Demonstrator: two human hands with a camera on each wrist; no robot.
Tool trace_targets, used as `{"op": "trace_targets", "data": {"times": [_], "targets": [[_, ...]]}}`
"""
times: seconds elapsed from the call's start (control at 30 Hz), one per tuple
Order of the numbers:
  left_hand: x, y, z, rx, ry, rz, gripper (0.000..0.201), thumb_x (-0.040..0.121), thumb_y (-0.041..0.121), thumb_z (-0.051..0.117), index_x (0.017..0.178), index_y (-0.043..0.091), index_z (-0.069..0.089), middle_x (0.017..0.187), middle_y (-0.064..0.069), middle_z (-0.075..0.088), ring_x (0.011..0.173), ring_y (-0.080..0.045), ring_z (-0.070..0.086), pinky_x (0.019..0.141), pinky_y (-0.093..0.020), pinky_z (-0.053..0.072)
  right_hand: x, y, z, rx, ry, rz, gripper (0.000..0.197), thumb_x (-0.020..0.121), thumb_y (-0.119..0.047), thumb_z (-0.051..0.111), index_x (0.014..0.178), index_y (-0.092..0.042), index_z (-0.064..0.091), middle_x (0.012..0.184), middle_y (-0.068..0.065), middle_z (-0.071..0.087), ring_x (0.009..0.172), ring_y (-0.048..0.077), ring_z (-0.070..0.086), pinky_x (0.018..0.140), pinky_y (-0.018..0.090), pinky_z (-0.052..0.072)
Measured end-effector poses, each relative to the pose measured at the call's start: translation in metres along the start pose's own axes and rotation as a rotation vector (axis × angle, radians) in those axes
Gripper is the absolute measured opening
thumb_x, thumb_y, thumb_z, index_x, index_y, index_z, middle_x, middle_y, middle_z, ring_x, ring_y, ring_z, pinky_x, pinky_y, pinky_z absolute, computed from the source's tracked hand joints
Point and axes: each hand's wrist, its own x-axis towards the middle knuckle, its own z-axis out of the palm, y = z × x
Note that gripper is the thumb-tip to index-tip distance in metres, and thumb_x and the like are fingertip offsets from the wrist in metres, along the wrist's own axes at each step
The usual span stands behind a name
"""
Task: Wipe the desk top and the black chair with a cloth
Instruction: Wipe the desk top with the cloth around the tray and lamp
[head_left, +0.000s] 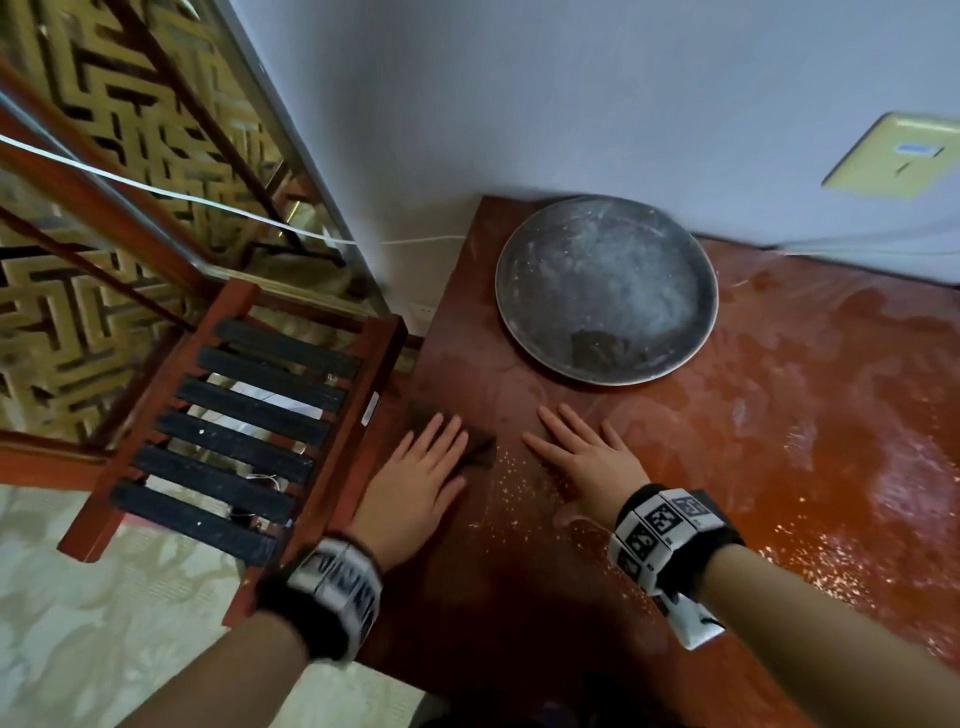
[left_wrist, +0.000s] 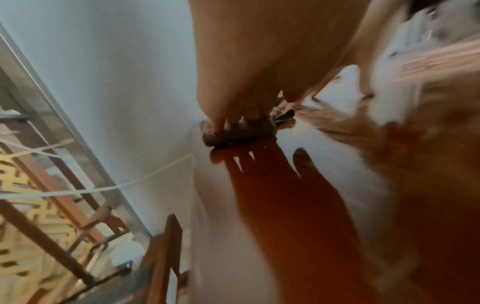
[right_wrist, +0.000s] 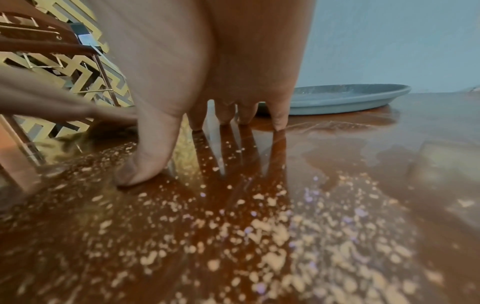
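Observation:
The red-brown desk top is streaked and strewn with pale crumbs. My left hand lies flat with straight fingers on a dark brown cloth near the desk's left edge; in the left wrist view the fingers press the bunched cloth. My right hand rests flat and open on the desk beside it, fingertips touching the wood. The chair, with black slats in a red-brown frame, stands left of the desk.
A round grey metal tray sits on the desk by the wall, a dark scrap on it. A white cable runs to the wall. A patterned screen stands behind the chair. A yellow wall plate is at upper right.

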Motion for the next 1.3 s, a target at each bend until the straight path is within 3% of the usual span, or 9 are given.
{"op": "trace_targets", "data": {"times": [0.13, 0.3, 0.47, 0.67, 0.83, 0.93, 1.03, 1.17, 1.3], "targets": [[-0.05, 0.018, 0.022, -0.126, -0.032, 0.041, 0.053, 0.102, 0.041, 0.016, 0.14, 0.015, 0.041, 0.149, 0.001, 0.036, 0.139, -0.016, 0.026, 0.112, -0.031, 0.018, 0.001, 0.003, 0.002, 0.011, 0.008, -0.007, 0.11, 0.072, -0.049, 0.071, 0.148, -0.037, -0.007, 0.155, -0.007, -0.023, 0.143, 0.017, -0.02, 0.115, 0.051, -0.002], [0.029, 0.015, -0.014, -0.018, 0.035, -0.061, 0.051, 0.089, 0.026, 0.032, 0.135, 0.019, 0.05, 0.143, -0.001, 0.048, 0.134, -0.018, 0.041, 0.102, -0.037, 0.041, 0.002, 0.005, 0.004, -0.003, 0.022, -0.014, 0.109, 0.073, -0.052, 0.07, 0.148, -0.038, -0.007, 0.155, -0.007, -0.023, 0.142, 0.016, -0.021, 0.114, 0.05, -0.004], [0.081, 0.005, -0.041, 0.111, -0.019, -0.149, 0.049, 0.102, 0.032, 0.024, 0.15, 0.035, 0.011, 0.159, -0.005, -0.007, 0.146, -0.025, -0.009, 0.117, -0.041, -0.001, 0.002, 0.002, 0.003, 0.003, 0.018, 0.002, 0.11, 0.071, -0.05, 0.072, 0.148, -0.038, -0.006, 0.156, -0.007, -0.021, 0.143, 0.016, -0.019, 0.115, 0.051, -0.002], [0.012, 0.005, 0.0, -0.036, 0.064, -0.049, 0.051, 0.088, 0.032, 0.032, 0.135, 0.025, 0.05, 0.145, -0.018, 0.041, 0.131, -0.038, 0.041, 0.095, -0.048, 0.048, 0.001, 0.0, 0.003, 0.017, 0.015, 0.009, 0.11, 0.072, -0.047, 0.073, 0.148, -0.037, -0.005, 0.155, -0.007, -0.022, 0.143, 0.016, -0.02, 0.114, 0.051, -0.003], [0.021, 0.006, 0.004, -0.104, 0.088, -0.092, 0.053, 0.091, 0.033, 0.031, 0.144, 0.029, 0.033, 0.153, -0.015, 0.027, 0.138, -0.037, 0.03, 0.101, -0.048, 0.044, 0.001, 0.001, 0.004, 0.02, 0.017, 0.009, 0.109, 0.072, -0.047, 0.072, 0.148, -0.037, -0.006, 0.155, -0.008, -0.022, 0.143, 0.016, -0.02, 0.115, 0.051, -0.003], [0.071, -0.003, -0.018, -0.04, 0.036, -0.135, 0.053, 0.101, 0.031, 0.029, 0.15, 0.034, 0.009, 0.159, -0.009, -0.008, 0.146, -0.03, -0.003, 0.116, -0.042, 0.019, 0.002, 0.001, 0.004, 0.026, 0.017, 0.012, 0.11, 0.072, -0.047, 0.073, 0.148, -0.038, -0.005, 0.155, -0.008, -0.022, 0.143, 0.016, -0.021, 0.115, 0.051, -0.004], [0.092, -0.005, -0.035, 0.008, -0.011, -0.16, 0.056, 0.102, 0.03, 0.031, 0.15, 0.035, 0.003, 0.158, -0.006, -0.016, 0.146, -0.028, -0.011, 0.118, -0.039, 0.011, 0.002, 0.0, 0.003, 0.04, 0.012, 0.01, 0.109, 0.072, -0.046, 0.073, 0.148, -0.038, -0.005, 0.155, -0.008, -0.022, 0.142, 0.016, -0.021, 0.115, 0.051, -0.004], [0.06, 0.009, -0.022, -0.049, 0.03, -0.122, 0.06, 0.098, 0.025, 0.043, 0.15, 0.031, 0.014, 0.159, -0.01, -0.007, 0.146, -0.031, -0.003, 0.117, -0.041, 0.02, 0.001, 0.001, 0.003, 0.041, 0.012, 0.007, 0.109, 0.073, -0.045, 0.073, 0.148, -0.038, -0.005, 0.155, -0.008, -0.022, 0.142, 0.015, -0.021, 0.114, 0.05, -0.005], [0.026, 0.015, 0.001, -0.153, 0.134, -0.076, 0.074, 0.076, 0.018, 0.074, 0.14, 0.026, 0.038, 0.149, -0.017, 0.034, 0.134, -0.04, 0.036, 0.095, -0.047, 0.049, 0.0, 0.001, 0.004, 0.055, 0.028, 0.005, 0.107, 0.074, -0.046, 0.071, 0.148, -0.037, -0.006, 0.155, -0.007, -0.022, 0.142, 0.016, -0.021, 0.114, 0.049, -0.007]]}}
